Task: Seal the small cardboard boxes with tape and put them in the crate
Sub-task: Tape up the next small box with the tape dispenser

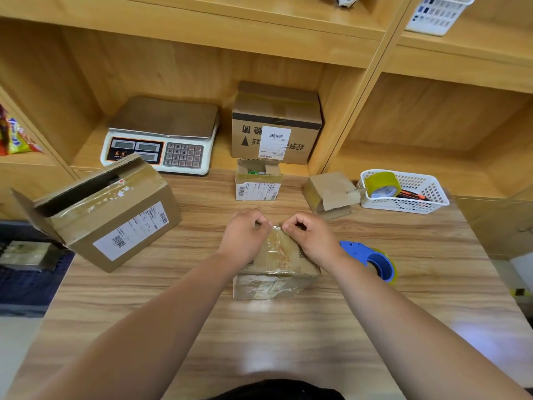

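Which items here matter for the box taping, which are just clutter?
In use: taped box, pinched by left hand and right hand; blue tape dispenser; open small box; flapped small box; tape roll.
Lying about: scale; large box; shelf box.

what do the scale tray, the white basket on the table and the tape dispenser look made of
Scale tray: probably brushed stainless steel, with a dull grey sheen and a brighter rolled edge.
Basket: white moulded plastic, slightly glossy, with lattice-perforated walls.
Tape dispenser: hard blue plastic, smooth with a soft shine. No metal blade can be made out.
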Demonstrator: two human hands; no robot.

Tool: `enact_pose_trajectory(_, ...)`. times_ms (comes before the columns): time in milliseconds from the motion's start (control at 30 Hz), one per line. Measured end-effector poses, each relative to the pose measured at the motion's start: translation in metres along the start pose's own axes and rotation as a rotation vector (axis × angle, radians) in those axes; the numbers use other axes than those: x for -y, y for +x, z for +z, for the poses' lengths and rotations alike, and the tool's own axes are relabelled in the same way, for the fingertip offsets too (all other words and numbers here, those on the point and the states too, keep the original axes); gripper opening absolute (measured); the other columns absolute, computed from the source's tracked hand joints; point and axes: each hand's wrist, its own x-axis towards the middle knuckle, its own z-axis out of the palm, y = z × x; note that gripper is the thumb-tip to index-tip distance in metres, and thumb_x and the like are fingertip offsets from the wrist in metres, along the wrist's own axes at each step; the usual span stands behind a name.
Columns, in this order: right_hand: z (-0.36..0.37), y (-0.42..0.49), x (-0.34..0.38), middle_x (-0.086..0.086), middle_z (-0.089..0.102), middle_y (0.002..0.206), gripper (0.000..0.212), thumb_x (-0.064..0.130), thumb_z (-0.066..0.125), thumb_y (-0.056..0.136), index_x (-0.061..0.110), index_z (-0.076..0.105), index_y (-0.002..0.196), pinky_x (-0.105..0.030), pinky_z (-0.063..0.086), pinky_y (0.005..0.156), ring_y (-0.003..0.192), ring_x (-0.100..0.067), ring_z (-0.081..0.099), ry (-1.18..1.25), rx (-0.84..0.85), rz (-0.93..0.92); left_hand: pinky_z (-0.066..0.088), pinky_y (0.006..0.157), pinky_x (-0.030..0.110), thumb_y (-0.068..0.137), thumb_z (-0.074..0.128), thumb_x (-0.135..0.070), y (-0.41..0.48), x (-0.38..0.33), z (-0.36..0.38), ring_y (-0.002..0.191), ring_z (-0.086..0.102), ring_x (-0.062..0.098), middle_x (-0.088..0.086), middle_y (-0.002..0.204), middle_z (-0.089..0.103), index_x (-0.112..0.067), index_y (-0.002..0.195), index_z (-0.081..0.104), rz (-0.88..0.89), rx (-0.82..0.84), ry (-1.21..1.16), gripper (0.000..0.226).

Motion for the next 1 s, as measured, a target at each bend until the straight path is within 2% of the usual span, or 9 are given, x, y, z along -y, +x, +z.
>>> enact_pose_trajectory(233,0.011,-0.009,0.002,0.006,0.063,0.077,0.02,0.024,0.057,0.094,0.014,0.065,0.079,-0.015,0.036,0.059,0.07,-0.005,0.054,-0.227,-0.131,0.001,0.047,0.071,0.034,0.091,0.055,-0.021,0.0,0.004,0.0,0.098,0.056,0.02,-0.01,0.091,0.06,-0.018,0.076,0.063,0.001,0.025,-0.073,0.017)
enact_pose_trajectory(367,0.011,-0.016,0.006,0.007,0.046,0.065,0.039,0.025,0.045,0.099,0.021,0.042,0.061,-0.029,0.026,0.061,0.067,-0.016,0.045,-0.348,-0.16,0.002,0.048,0.062,0.028,0.081,0.064,-0.044,-0.014,0.002,-0.001,0.086,0.062,0.02,-0.009,0.091,0.061,-0.034,0.077,0.061,-0.155,-0.103,-0.105,0.011)
enact_pose_trajectory(433,0.01,-0.022,0.006,0.005,0.045,0.063,0.041,0.027,0.046,0.099,0.02,0.04,0.059,-0.03,0.029,0.063,0.067,-0.018,0.044,-0.301,-0.203,0.054,0.053,0.077,0.039,0.07,0.061,-0.065,-0.021,0.005,-0.001,0.095,0.06,0.024,-0.004,0.097,0.062,-0.034,0.094,0.06,-0.262,-0.126,-0.023,0.039)
enact_pose_trajectory(500,0.01,-0.027,0.006,0.001,0.055,0.074,0.035,0.038,0.049,0.096,0.013,0.056,0.072,-0.031,0.037,0.067,0.076,-0.019,0.051,-0.205,-0.256,0.174,0.046,0.093,0.046,0.069,0.056,-0.072,-0.026,0.005,0.001,0.114,0.051,0.026,0.001,0.12,0.057,-0.027,0.122,0.053,-0.375,-0.069,-0.005,0.069)
enact_pose_trajectory(633,0.009,-0.038,0.006,0.004,0.055,0.09,0.038,0.051,0.052,0.089,0.015,0.056,0.1,-0.032,0.04,0.08,0.093,-0.018,0.053,-0.006,-0.247,0.438,0.043,0.101,0.047,0.081,0.054,-0.063,-0.029,-0.008,0.003,0.12,0.051,0.031,0.006,0.134,0.051,-0.022,0.138,0.042,-0.583,0.018,-0.272,0.071)
enact_pose_trajectory(767,0.003,-0.051,0.004,0.01,0.065,0.087,0.035,0.046,0.057,0.088,0.017,0.066,0.104,-0.026,0.042,0.076,0.09,-0.011,0.059,0.056,-0.36,0.313,0.052,0.09,0.05,0.078,0.057,-0.059,-0.033,-0.014,0.005,0.101,0.063,0.03,0.002,0.111,0.065,-0.042,0.112,0.058,-0.504,0.034,-0.408,0.038)
enact_pose_trajectory(833,0.002,-0.06,-0.001,0.006,0.067,0.103,0.035,0.041,0.053,0.092,0.016,0.064,0.114,-0.029,0.043,0.09,0.103,-0.012,0.057,0.026,-0.377,0.198,0.053,0.09,0.047,0.079,0.063,-0.044,-0.034,-0.012,0.008,0.1,0.065,0.023,-0.008,0.114,0.063,-0.049,0.114,0.056,-0.449,0.069,-0.54,0.036)
enact_pose_trajectory(900,0.005,-0.071,-0.012,-0.002,0.054,0.136,0.042,0.037,0.045,0.097,0.012,0.057,0.129,-0.024,0.029,0.109,0.129,-0.015,0.044,-0.063,-0.308,0.109,0.053,0.09,0.039,0.087,0.058,-0.017,-0.038,-0.008,0.012,0.103,0.06,0.013,-0.021,0.116,0.052,-0.047,0.13,0.046,-0.38,0.109,-0.582,0.054)
enact_pose_trajectory(1000,0.016,-0.09,-0.038,-0.006,0.018,0.158,0.052,0.038,0.036,0.1,0.01,0.038,0.144,-0.003,0.0,0.104,0.145,-0.012,0.013,-0.255,-0.151,0.043,0.054,0.071,0.024,0.086,0.051,0.009,-0.05,0.009,0.022,0.091,0.063,-0.001,-0.031,0.103,0.056,-0.041,0.136,0.042,-0.317,0.138,-0.566,0.071)
